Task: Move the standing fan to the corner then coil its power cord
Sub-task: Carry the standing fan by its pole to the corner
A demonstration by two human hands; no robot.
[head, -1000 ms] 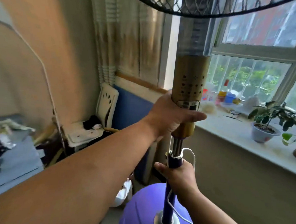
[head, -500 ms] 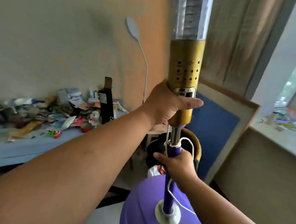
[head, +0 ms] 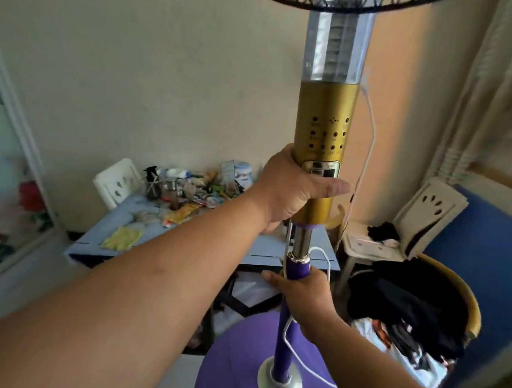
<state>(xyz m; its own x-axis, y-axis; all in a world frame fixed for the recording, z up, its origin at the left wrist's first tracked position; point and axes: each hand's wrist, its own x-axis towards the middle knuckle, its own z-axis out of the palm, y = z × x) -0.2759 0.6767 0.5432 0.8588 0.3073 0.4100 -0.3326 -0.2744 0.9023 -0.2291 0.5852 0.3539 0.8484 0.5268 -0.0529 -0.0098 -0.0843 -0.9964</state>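
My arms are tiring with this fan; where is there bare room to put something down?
The blue table is bare along its near edge, between the yellow cloth and the fan pole. Its far half is crowded with clutter. The white chair and the round chair hold dark clothes. Both hands grip the fan: left hand, right hand.

I cannot read any text. The gold control panel (head: 327, 129) of the standing fan (head: 330, 78) carries small dots and faint marks, too blurred. Packages on the table's (head: 263, 248) far edge show no legible label.
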